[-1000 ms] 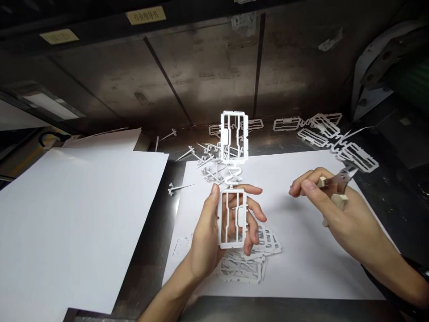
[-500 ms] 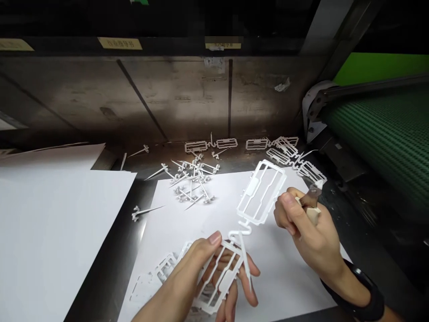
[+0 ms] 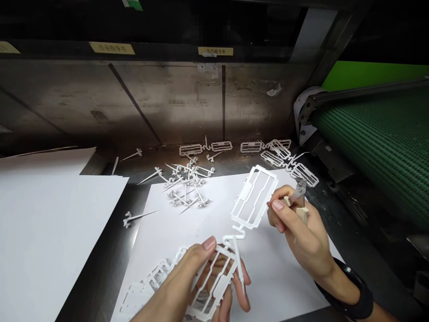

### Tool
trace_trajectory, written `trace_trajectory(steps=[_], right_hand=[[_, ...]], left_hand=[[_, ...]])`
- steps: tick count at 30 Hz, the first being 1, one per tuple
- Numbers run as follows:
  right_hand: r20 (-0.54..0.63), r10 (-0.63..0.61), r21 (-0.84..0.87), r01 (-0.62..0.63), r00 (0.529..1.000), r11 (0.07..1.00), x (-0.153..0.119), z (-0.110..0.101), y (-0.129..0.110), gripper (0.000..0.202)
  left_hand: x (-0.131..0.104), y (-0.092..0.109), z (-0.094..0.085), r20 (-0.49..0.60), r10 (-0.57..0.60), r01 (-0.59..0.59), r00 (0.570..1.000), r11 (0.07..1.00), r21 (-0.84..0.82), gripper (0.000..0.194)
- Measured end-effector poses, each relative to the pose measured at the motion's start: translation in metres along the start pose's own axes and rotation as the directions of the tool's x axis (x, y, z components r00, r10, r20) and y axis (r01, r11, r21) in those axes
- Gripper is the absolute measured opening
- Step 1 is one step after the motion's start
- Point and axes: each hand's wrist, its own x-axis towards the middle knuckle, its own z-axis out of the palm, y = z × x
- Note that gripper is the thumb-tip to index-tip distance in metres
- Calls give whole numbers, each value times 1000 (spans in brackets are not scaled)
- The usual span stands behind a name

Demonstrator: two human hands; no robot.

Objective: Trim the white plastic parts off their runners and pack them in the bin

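Note:
My left hand [image 3: 187,277] is closed on the lower frame of a white plastic moulding [image 3: 256,197], thumb on top and fingers behind. The moulding is two rectangular slatted frames joined by a curved runner, with a long tapered sprue [image 3: 239,264] hanging from it. My right hand [image 3: 303,232] is wrapped round small nippers [image 3: 299,192] with pale handles; their metal jaws point up and away from the moulding. Its fingertips are right by the upper frame's right edge; I cannot tell if they touch. Several white frames [image 3: 132,297] lie on paper beside my left forearm, partly hidden.
Several cut sprues [image 3: 186,185] lie heaped at the back of the white paper [image 3: 284,277]. Joined mouldings [image 3: 191,150] rest by the metal back wall. Stacked white sheets [image 3: 60,214] are at left, a green conveyor belt [image 3: 378,129] at right.
The whole view has shifted slightly left and down. The nippers have turned in my right hand, their jaws now more upright. My left hand keeps its hold on the moulding.

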Motion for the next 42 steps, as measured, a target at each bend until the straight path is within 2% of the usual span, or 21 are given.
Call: trace_trajectory(steps=[5,10,13,15,17,18,20,22,26,29,32,36,39,42], right_hand=[[38,-1,-24,2,999,1000,1,1,-1,19],[36,6,-93,-3,999,996,1,1,-5,24],[106,43,-144,-28,993,989,3,-1,-10,28],[185,103,-157,-74,977,985,4,-3,-12,24],[224,147,-192,-104,963,976,5,-6,-15,20],[230,155,-222,-103,961,970,5,-6,-17,19],[247,170,-294,-93,954,951,4,-6,-19,21],[284,197,-362,-85,938,928,3,-4,-21,25],[358,199,-504,9,912,864,-2,4,-20,18],[399,223,-589,62,889,806,-4,8,-17,8],[387,278,-645,43,879,763,-4,8,-15,18],[371,279,-684,57,886,727,-4,5,-14,29],[386,265,-686,83,883,722,-5,4,-14,34],[395,283,-684,75,874,725,-5,6,-14,29]], left_hand=[[4,-9,0,12,24,-23,1000,998,-65,82],[5,-9,-1,2,16,-15,1000,999,-38,79],[6,-3,2,-36,94,-95,995,995,-12,74],[7,3,5,-125,229,-231,965,973,1,63],[7,11,10,-252,344,-335,904,939,83,48],[6,14,12,-315,364,-335,877,931,143,45],[3,20,15,-418,350,-262,838,931,254,45],[1,22,15,-455,333,-195,826,926,324,45],[-1,19,13,-382,427,-211,820,845,491,31],[-2,18,12,-340,445,-193,828,797,572,31],[-1,19,11,-256,413,-188,874,773,606,31],[1,19,7,-228,472,-245,852,743,623,29],[1,17,5,-217,443,-232,870,756,612,33],[0,17,6,-196,427,-227,883,754,617,34]])
